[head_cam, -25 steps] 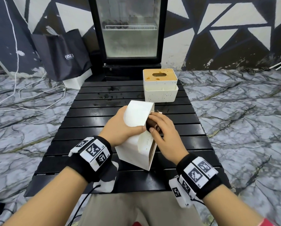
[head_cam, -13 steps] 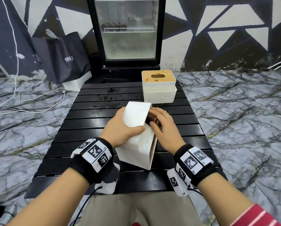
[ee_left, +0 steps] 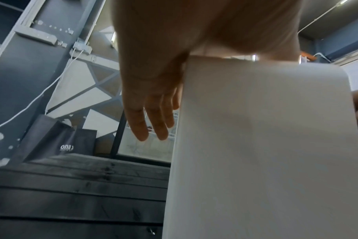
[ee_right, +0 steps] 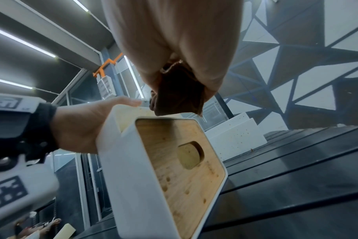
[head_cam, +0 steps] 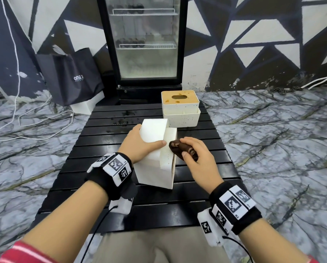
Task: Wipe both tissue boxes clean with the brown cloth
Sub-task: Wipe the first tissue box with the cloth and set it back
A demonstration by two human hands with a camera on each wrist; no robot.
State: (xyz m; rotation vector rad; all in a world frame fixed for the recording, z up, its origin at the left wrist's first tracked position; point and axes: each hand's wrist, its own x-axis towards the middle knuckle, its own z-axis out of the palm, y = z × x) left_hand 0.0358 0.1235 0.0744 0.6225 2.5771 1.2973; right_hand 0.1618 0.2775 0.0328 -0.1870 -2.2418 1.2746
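A second tissue box (head_cam: 179, 108) stands at upper centre of the head view on the black table (head_cam: 102, 175), before a fridge (head_cam: 143, 42) and dark bag (head_cam: 69, 76). At centre, the left hand (head_cam: 140, 147) grips the near box (head_cam: 155, 158) stood on end, thumb across it. Just right, the right hand (head_cam: 195, 158) clutches the bunched cloth (head_cam: 179, 149) beside its wooden face.

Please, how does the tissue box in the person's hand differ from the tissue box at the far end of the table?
The near tissue box is tipped on its side, wooden lid facing right; the far tissue box stands upright, lid up. The left hand holds the near box, while the right hand grips the brown cloth beside it; nothing touches the far box. Both are white with a slotted wooden lid.
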